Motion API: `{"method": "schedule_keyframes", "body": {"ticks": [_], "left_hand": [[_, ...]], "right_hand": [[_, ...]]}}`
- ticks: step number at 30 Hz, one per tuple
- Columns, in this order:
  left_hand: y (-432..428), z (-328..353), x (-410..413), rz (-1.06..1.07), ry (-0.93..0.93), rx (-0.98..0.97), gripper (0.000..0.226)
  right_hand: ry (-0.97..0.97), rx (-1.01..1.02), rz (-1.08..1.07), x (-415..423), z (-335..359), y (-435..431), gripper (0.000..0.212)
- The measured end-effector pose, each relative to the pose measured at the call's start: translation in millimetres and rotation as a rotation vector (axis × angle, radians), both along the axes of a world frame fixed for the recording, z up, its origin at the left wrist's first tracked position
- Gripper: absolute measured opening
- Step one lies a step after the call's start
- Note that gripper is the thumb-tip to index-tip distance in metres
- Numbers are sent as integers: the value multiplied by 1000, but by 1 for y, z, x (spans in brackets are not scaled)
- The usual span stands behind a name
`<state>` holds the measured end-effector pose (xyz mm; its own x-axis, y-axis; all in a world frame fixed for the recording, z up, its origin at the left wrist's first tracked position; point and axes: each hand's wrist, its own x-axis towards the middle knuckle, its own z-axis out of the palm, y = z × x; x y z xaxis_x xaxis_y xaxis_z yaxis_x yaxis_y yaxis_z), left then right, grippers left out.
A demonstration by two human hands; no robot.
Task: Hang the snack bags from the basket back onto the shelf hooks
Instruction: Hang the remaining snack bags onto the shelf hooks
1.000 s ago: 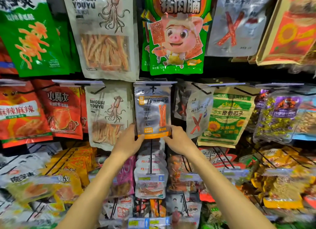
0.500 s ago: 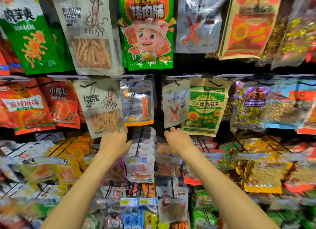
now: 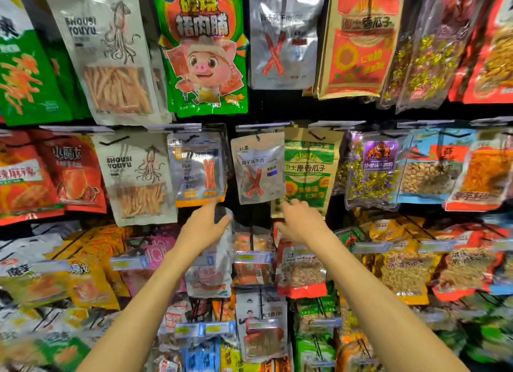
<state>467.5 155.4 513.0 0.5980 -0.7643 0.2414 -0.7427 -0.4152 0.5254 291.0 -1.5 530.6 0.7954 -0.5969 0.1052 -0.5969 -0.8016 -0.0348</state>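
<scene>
Shelf hooks (image 3: 191, 127) | glossy foil bag (image 3: 198, 169) hangs | left hand (image 3: 202, 227), right hand (image 3: 301, 224) relaxed

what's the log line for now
left hand: empty, under silver bag | right hand: empty, raised | silver bag: hanging

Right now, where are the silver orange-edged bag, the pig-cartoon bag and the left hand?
silver orange-edged bag (image 3: 194, 169): head view, front panel.
pig-cartoon bag (image 3: 206, 63): head view, pig's face.
left hand (image 3: 201, 230): head view, its back.
</scene>
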Motion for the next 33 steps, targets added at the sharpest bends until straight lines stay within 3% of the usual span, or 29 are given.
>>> {"method": "schedule_keyframes", "body": {"ticks": [6, 10, 15, 19, 25, 33], "left_hand": [[-41, 14, 11, 9, 279, -265, 62], [-74, 15, 32, 8, 482, -390, 64], [-99, 10, 50, -56, 473, -457, 41], [-114, 1, 66, -45, 415, -444, 11], [-126, -2, 70, -121, 484, -543, 40], [-149, 5, 84, -94, 436, -554, 44]], "right_hand": [[-211, 82, -55, 10, 10, -38, 51], [-382, 260, -107, 30, 14, -62, 64], [-597, 476, -76, 55, 10, -84, 76], [-807, 694, -38, 75, -7, -93, 44], [-963, 679, -18, 94, -16, -90, 38], [-994, 639, -111, 114, -9, -102, 39]]}}
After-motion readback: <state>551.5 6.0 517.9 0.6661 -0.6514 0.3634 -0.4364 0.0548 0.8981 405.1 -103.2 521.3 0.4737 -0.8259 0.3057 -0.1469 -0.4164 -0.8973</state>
